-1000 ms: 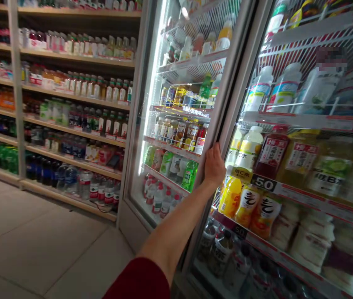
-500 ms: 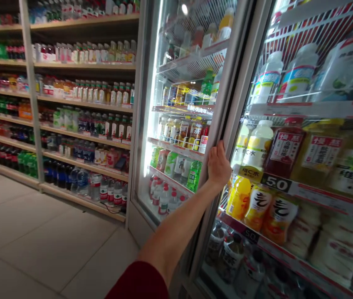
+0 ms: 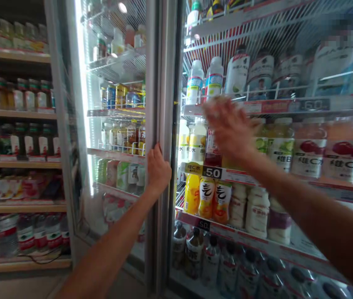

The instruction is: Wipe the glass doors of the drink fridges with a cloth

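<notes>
My left hand (image 3: 158, 170) is closed on the upright edge of the left glass cooler door (image 3: 152, 74), fingers curled round the metal frame. My right hand (image 3: 230, 128) is raised in front of the right glass cooler door (image 3: 176, 41), smeared by motion. I cannot make out whether its fingers hold anything or whether it touches the glass. Behind it, partly covered, stand a dark red drink bottle (image 3: 213, 155) and a row of vitamin water bottles (image 3: 197, 143). Below these, yellow-orange juice bottles (image 3: 206, 197) stand behind the glass.
Wooden shelves (image 3: 20, 113) with several rows of bottled drinks run along the left. White yogurt drink bottles (image 3: 257, 211) stand in the right cooler, with dark-capped bottles (image 3: 212, 253) below. A black price tag (image 3: 213, 172) hangs on a shelf edge.
My right hand has come into view from the right. The view has turned right and shows more of the right cooler. My left hand remains on the door edge.
</notes>
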`<state>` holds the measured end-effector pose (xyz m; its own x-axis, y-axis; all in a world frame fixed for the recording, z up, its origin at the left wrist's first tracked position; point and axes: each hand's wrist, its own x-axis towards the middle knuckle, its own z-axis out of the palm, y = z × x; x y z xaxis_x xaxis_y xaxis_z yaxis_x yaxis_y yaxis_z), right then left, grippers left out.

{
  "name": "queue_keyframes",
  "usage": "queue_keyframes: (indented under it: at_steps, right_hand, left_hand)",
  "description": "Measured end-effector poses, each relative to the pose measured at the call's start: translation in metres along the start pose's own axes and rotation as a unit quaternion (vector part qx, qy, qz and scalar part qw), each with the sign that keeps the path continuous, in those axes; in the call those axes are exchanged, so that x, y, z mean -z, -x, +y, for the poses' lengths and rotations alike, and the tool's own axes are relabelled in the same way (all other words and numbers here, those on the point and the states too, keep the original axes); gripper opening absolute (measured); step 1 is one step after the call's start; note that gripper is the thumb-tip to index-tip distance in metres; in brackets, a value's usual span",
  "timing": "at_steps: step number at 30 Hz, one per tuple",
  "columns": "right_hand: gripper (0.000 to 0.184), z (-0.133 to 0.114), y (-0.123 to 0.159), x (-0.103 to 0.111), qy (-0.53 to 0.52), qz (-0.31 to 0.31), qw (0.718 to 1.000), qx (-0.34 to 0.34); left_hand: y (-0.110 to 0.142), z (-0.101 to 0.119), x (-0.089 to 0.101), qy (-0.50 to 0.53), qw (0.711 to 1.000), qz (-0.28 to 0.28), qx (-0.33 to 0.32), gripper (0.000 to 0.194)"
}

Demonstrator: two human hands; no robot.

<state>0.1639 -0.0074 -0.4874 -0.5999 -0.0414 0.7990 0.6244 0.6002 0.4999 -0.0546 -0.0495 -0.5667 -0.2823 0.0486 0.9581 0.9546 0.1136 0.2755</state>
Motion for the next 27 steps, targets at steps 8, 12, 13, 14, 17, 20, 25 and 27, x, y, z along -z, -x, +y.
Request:
queue_keyframes:
  at_steps: [8,12,13,14,17,20,25,27]
  right_hand:
    - [0.063,0.033,-0.032,-0.006,-0.024,0.047,0.998,0.046]
    - [0.068,0.034,-0.033,0.001,-0.031,0.075,0.996,0.026]
    - [0.067,0.026,-0.028,-0.003,-0.040,0.050,0.993,0.099]
    - [0.064,0.021,-0.025,-0.007,-0.047,0.024,0.985,0.162]
    - [0.061,0.034,-0.051,-0.006,-0.029,0.027,0.986,0.164]
    - [0.064,0.067,-0.115,0.010,-0.008,0.099,0.995,0.007]
    - [0.063,0.075,-0.169,0.028,-0.012,0.072,0.993,0.090]
    - [0.061,0.094,-0.173,0.041,0.003,0.046,0.989,0.141]
  left_hand:
    - [-0.001,-0.005,-0.002,-0.041,0.999,0.012,-0.015,0.060]
    - [-0.002,-0.005,0.003,-0.047,0.999,-0.010,-0.025,0.060]
    - [-0.002,-0.005,0.005,-0.048,0.998,-0.012,-0.025,0.060]
    - [-0.002,-0.005,0.006,-0.049,0.998,-0.013,-0.023,0.060]
    - [-0.003,-0.005,0.007,-0.050,0.998,-0.018,-0.016,0.059]
    - [-0.003,-0.007,0.007,-0.044,0.998,-0.040,0.001,0.060]
    - [0.008,-0.019,0.010,-0.061,0.994,-0.091,0.013,0.064]
    - [0.004,-0.021,0.013,-0.079,0.992,-0.097,-0.002,0.065]
